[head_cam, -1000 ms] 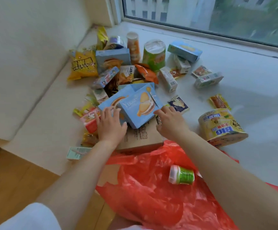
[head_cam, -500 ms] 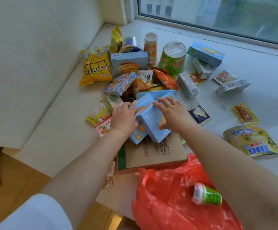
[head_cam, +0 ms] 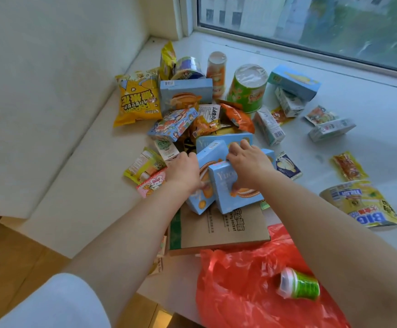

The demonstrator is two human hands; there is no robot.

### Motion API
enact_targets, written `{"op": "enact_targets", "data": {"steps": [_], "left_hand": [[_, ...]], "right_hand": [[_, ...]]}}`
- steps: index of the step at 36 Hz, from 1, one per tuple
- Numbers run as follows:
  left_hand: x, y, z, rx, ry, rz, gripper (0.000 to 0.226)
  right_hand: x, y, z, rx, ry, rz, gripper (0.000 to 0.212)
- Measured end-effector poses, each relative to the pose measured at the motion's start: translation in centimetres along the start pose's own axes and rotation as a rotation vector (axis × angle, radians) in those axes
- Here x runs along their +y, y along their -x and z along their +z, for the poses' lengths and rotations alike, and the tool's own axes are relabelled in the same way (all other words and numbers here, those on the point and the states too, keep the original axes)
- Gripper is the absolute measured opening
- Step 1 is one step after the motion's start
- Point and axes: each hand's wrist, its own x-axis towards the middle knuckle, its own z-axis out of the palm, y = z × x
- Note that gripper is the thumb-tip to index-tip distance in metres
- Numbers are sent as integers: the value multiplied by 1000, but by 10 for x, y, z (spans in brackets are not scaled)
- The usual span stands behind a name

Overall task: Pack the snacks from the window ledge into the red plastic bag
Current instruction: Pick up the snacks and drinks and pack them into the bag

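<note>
Two blue boxes (head_cam: 225, 183) are being gripped together, left hand (head_cam: 183, 172) and right hand (head_cam: 249, 163) curling round them; leaning loosely, one may be slipping toward six o'clock, missing the red bag (head_cam: 252, 285).

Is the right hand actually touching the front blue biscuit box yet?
Touching. In the head view the right hand lies over the top of the front blue biscuit box, its fingers curled over the far edge with no gap showing.

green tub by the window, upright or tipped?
Upright, but inverted: the green tub stands on its narrower end, wide sealed top facing up, its printed pictures upside down.
</note>
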Motion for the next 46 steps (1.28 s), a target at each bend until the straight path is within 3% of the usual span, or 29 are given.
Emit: {"op": "enact_targets", "data": {"steps": [5, 9, 12, 17, 23, 28, 34, 39, 42, 46], "left_hand": [[5, 5, -1, 18, 67, 2, 70], [14, 22, -5, 73, 95, -31, 59], [20, 39, -4, 131, 76, -28, 54], [32, 67, -4, 207, 123, -36, 57], [62, 111, -18, 330, 302, 13, 53], [100, 153, -21, 415, 401, 40, 50], [146, 203, -6, 572, 643, 205, 43], [167, 237, 38, 516, 704, 284, 41], [164, 250, 72, 475, 657, 238, 40], [152, 259, 108, 393, 572, 210, 41]], "right_hand": [[2, 21, 6, 70, -88, 64, 76], [-1, 54, 20, 155, -304, 147, 53], [1, 81, 24, 227, -442, 235, 49], [10, 133, 24, 386, -856, 407, 41], [26, 203, 44, 439, -1191, 481, 28], [33, 261, 66, 490, -1255, 523, 23], [36, 322, 94, 488, -1314, 509, 18], [38, 359, 124, 471, -1273, 572, 22], [38, 375, 144, 419, -1217, 594, 31], [35, 387, 161, 383, -1189, 617, 26]]}}
